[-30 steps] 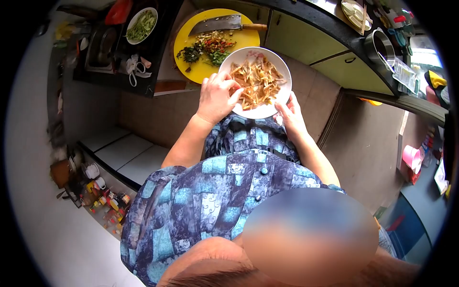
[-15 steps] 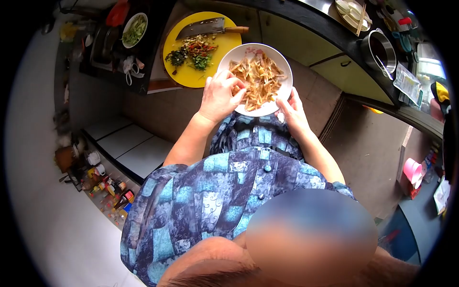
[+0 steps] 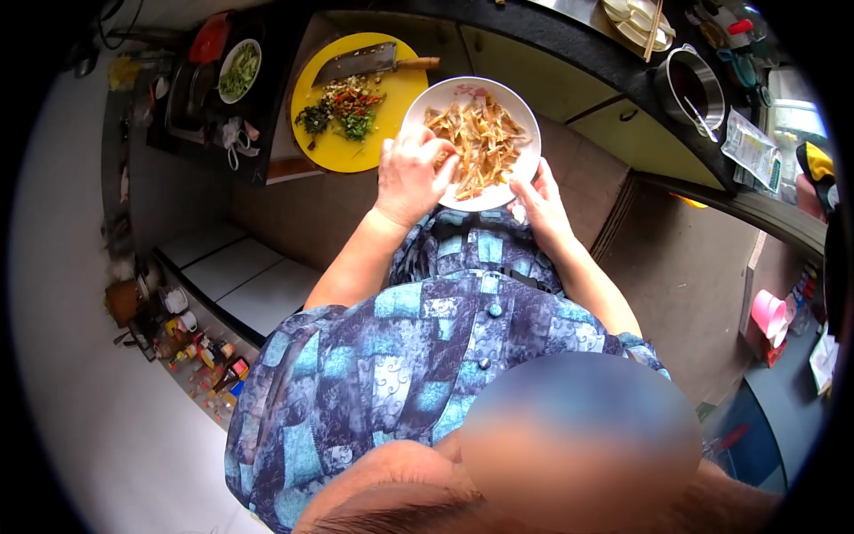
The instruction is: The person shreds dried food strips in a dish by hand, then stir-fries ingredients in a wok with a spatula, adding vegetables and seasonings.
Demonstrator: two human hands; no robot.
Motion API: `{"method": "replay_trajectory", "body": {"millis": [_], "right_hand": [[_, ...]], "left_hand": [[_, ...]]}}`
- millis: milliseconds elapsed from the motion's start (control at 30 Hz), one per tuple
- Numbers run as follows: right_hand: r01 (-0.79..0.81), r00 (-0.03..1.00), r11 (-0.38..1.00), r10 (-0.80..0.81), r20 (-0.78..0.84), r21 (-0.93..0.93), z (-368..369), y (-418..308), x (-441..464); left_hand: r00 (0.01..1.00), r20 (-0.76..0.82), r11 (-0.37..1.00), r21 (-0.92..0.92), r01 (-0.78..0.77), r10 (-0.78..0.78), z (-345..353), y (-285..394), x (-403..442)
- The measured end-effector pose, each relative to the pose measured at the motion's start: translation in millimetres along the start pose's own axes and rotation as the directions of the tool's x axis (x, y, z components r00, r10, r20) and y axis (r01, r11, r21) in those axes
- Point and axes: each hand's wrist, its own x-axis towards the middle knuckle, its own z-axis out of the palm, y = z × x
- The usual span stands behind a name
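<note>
Held over my lap is a white plate (image 3: 532, 158) with a pink floral print near its far rim, heaped with yellowish-brown food strips (image 3: 487, 142) of a kind I cannot make out. My right hand (image 3: 543, 205) grips the plate's near right rim, thumb on top and fingers underneath. Over the plate's left side, my left hand (image 3: 411, 173) is closed, its bent fingers and thumb pinching at the strips. Just beyond it a round yellow cutting board (image 3: 391, 98) carries a cleaver (image 3: 360, 64) and small piles of chopped greens, red pieces and pale bits (image 3: 351, 107).
A bowl of sliced greens (image 3: 240, 71) stands on the dark counter at the far left. Along the right counter are a metal pot (image 3: 692, 89), a plastic packet (image 3: 752, 147) and a plate with chopsticks (image 3: 636, 27). Pink cups (image 3: 769, 313) stand lower right.
The view has shifted slightly, so the board and counters appear a little further left. My left fingers have moved slightly among the strips; my right hand keeps its hold on the plate.
</note>
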Motion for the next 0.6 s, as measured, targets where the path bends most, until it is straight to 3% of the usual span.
{"method": "replay_trajectory", "body": {"millis": [233, 400, 500, 533, 600], "right_hand": [[-0.031, 0.999, 0.999, 0.031, 0.014, -0.016, 6, 6, -1], [-0.014, 1.0, 1.0, 0.014, 0.017, -0.019, 7, 3, 3], [0.001, 1.0, 1.0, -0.001, 0.021, -0.007, 22, 18, -4], [0.003, 1.0, 1.0, -0.003, 0.023, -0.004, 21, 18, -3], [0.011, 0.999, 1.0, -0.01, 0.031, -0.011, 22, 15, -2]], "left_hand": [[0.99, -0.098, 0.995, -0.046, 0.093, -0.097, -3, -21, -5], [0.994, -0.055, 0.995, 0.002, 0.098, -0.098, -6, -11, -7], [0.992, 0.059, 0.992, -0.045, 0.115, -0.112, -8, -20, -27], [0.989, 0.103, 0.983, -0.14, 0.12, -0.107, -7, -19, -27], [0.998, 0.037, 0.99, -0.126, 0.064, -0.059, -6, -16, -20]]}}
